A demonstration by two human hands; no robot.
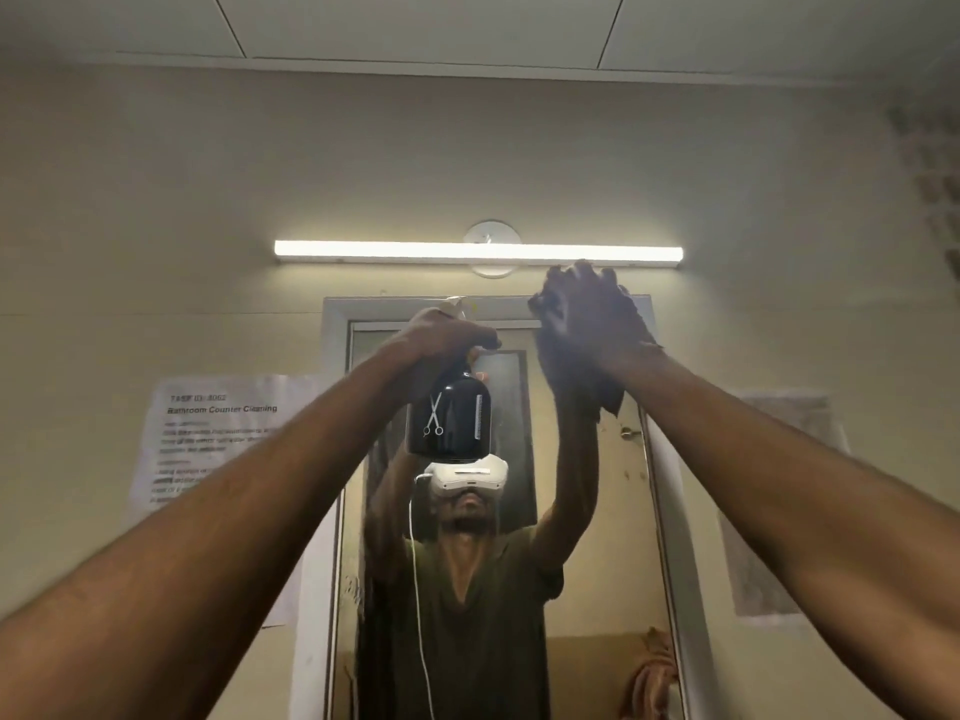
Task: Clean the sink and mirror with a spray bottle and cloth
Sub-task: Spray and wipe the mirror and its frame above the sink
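A tall framed mirror (623,537) hangs on the wall ahead, reflecting a person in a headset. My left hand (441,332) grips the neck of a black spray bottle (451,418) printed with scissors and a comb, held up in front of the mirror's upper left. My right hand (584,309) presses a dark cloth (608,394) flat against the mirror's top right corner, fingers spread straight. The cloth hangs down below the palm. The sink is out of view.
A lit tube lamp (478,251) runs along the wall just above the mirror. A printed paper sheet (208,439) is stuck to the wall left of the mirror. Another worn sheet (779,511) is on the right wall.
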